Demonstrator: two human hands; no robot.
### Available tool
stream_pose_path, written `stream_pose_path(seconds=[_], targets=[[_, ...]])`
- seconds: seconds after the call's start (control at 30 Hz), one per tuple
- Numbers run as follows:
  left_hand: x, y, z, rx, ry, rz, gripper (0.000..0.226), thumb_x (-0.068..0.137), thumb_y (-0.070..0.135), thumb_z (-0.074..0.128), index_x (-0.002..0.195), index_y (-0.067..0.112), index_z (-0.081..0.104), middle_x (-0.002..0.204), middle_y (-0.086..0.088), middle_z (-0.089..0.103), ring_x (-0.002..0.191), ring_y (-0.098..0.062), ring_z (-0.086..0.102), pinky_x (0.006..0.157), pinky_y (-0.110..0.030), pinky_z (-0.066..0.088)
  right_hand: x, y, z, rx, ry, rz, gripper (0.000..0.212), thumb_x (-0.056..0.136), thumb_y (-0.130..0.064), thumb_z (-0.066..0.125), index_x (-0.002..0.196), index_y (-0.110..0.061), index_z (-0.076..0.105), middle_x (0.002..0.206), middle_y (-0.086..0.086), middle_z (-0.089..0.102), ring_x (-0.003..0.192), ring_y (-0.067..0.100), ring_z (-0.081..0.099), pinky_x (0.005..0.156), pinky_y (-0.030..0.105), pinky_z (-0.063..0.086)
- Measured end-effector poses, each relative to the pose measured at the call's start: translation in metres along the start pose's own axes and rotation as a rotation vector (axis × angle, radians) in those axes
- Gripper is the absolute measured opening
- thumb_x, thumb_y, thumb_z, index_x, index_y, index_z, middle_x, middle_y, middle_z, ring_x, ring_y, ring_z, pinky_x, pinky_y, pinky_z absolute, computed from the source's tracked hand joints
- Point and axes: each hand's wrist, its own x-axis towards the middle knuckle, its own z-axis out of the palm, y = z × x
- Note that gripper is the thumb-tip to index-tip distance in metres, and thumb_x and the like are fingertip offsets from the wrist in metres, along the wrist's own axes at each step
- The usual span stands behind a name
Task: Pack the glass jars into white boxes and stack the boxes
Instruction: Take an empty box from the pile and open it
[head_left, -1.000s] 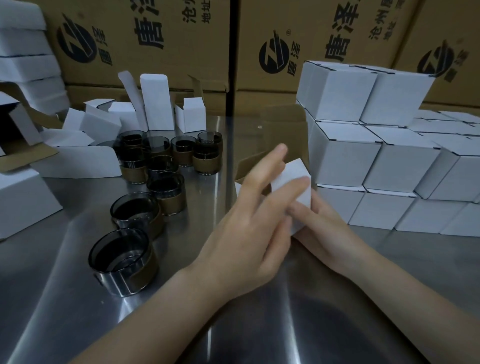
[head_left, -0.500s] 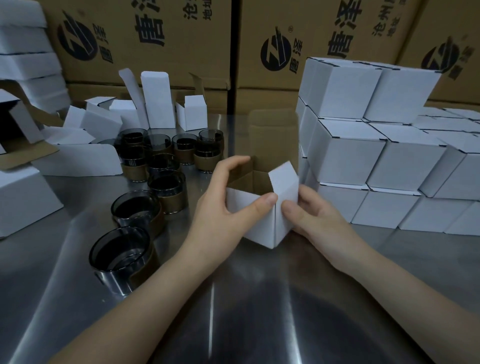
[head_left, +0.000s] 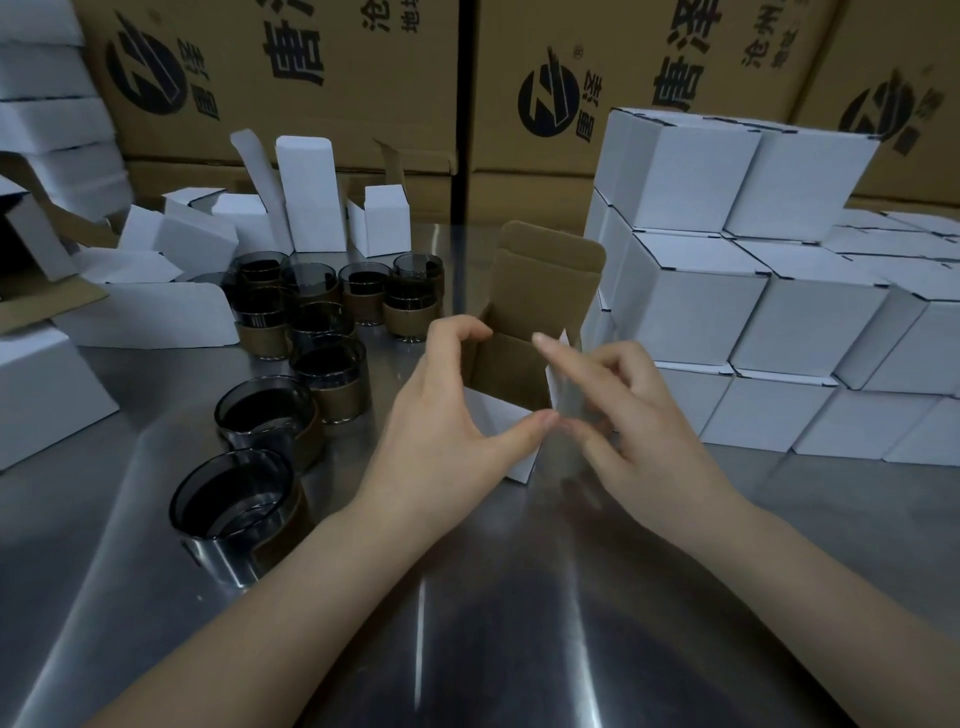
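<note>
One box (head_left: 511, 364), open, seemingly in left hand (head_left: 444, 421)

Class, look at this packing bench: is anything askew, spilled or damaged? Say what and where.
The empty white boxes at back left lie jumbled at angles, flaps open, unlike the neat stack at right. No glass jar looks broken; nothing is spilled.

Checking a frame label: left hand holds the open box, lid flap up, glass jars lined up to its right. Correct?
No. The head view shows the glass jars to the left of the open box; the closed white boxes are stacked on its right. The left hand holds it, lid flap up.
</note>
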Motion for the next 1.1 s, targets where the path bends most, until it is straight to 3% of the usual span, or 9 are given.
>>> stream_pose_path(seconds=[0.2, 0.3, 0.4, 0.63, 0.73, 0.8, 0.93, 1.03, 1.1], targets=[[-0.002, -0.001, 0.001, -0.091, 0.016, -0.097, 0.045, 0.085, 0.044, 0.067, 0.109, 0.039, 0.029, 0.096, 0.021, 0.050, 0.094, 0.017, 0.049, 0.071, -0.002, 0.039, 0.002, 0.002, -0.002, 0.024, 0.046, 0.020, 0.061, 0.084, -0.003, 0.070, 0.129, -0.036, 0.045, 0.105, -0.013, 0.049, 0.089, -0.002, 0.055, 0.079, 0.003, 0.039], [-0.001, -0.001, 0.002, -0.129, 0.057, -0.125, 0.033, 0.090, 0.039, 0.060, 0.106, 0.039, 0.031, 0.081, 0.009, 0.052, 0.071, -0.005, 0.055, 0.060, -0.017, 0.040, 0.001, 0.003, 0.001, 0.042, 0.077, 0.040, 0.061, 0.083, -0.003, 0.072, 0.125, -0.038, 0.045, 0.103, -0.013, 0.053, 0.086, 0.006, 0.061, 0.079, 0.004, 0.042], [-0.001, -0.001, 0.003, -0.136, 0.073, -0.166, 0.027, 0.094, 0.036, 0.056, 0.106, 0.039, 0.032, 0.065, 0.005, 0.045, 0.051, -0.008, 0.046, 0.055, -0.030, 0.035, 0.001, 0.003, 0.002, 0.074, 0.109, 0.045, 0.058, 0.082, -0.003, 0.072, 0.122, -0.037, 0.048, 0.101, -0.011, 0.057, 0.086, 0.006, 0.062, 0.080, 0.007, 0.045], [0.000, 0.002, 0.002, -0.165, 0.104, -0.214, 0.025, 0.095, 0.032, 0.054, 0.103, 0.039, 0.031, 0.088, -0.011, 0.064, 0.067, -0.021, 0.058, 0.068, -0.041, 0.048, 0.001, 0.002, 0.003, 0.182, 0.143, 0.103, 0.056, 0.080, -0.010, 0.072, 0.106, -0.050, 0.044, 0.097, -0.018, 0.062, 0.084, 0.006, 0.067, 0.075, 0.017, 0.052], [0.001, -0.001, 0.002, -0.227, 0.153, -0.249, 0.025, 0.093, 0.028, 0.057, 0.100, 0.033, 0.033, 0.071, -0.003, 0.056, 0.056, -0.008, 0.053, 0.058, -0.023, 0.045, 0.001, 0.001, 0.002, 0.199, 0.131, 0.121, 0.060, 0.081, -0.007, 0.073, 0.105, -0.052, 0.043, 0.102, -0.020, 0.061, 0.085, 0.006, 0.068, 0.074, 0.013, 0.050], [0.002, -0.003, 0.002, -0.271, 0.160, -0.271, 0.028, 0.093, 0.026, 0.059, 0.102, 0.032, 0.033, 0.075, -0.001, 0.057, 0.060, -0.005, 0.055, 0.059, -0.018, 0.045, 0.000, 0.001, 0.003, 0.215, 0.122, 0.126, 0.059, 0.082, -0.005, 0.072, 0.111, -0.048, 0.044, 0.101, -0.020, 0.062, 0.085, 0.007, 0.067, 0.075, 0.014, 0.050], [-0.001, -0.001, 0.006, -0.298, 0.126, -0.253, 0.041, 0.090, 0.032, 0.065, 0.112, 0.032, 0.030, 0.104, -0.001, 0.063, 0.092, -0.014, 0.063, 0.085, -0.035, 0.052, -0.002, 0.000, 0.005, 0.098, 0.101, 0.112, 0.064, 0.086, -0.001, 0.064, 0.129, -0.044, 0.043, 0.103, -0.021, 0.056, 0.086, 0.007, 0.061, 0.078, 0.016, 0.048], [-0.007, 0.001, 0.014, -0.254, 0.097, -0.168, 0.056, 0.086, 0.026, 0.071, 0.119, 0.033, 0.026, 0.107, 0.020, 0.052, 0.099, 0.011, 0.055, 0.080, -0.008, 0.042, -0.002, -0.009, 0.004, -0.021, 0.183, 0.055, 0.060, 0.083, 0.006, 0.056, 0.136, -0.021, 0.050, 0.101, -0.006, 0.052, 0.082, 0.007, 0.051, 0.077, 0.016, 0.043], [-0.009, 0.000, 0.018, -0.218, 0.119, -0.124, 0.063, 0.085, 0.021, 0.073, 0.123, 0.033, 0.024, 0.110, 0.032, 0.042, 0.098, 0.027, 0.045, 0.077, 0.005, 0.032, -0.001, -0.023, 0.002, -0.049, 0.284, -0.008, 0.048, 0.081, 0.008, 0.052, 0.125, -0.007, 0.059, 0.096, 0.002, 0.053, 0.083, 0.012, 0.050, 0.077, 0.021, 0.044]])
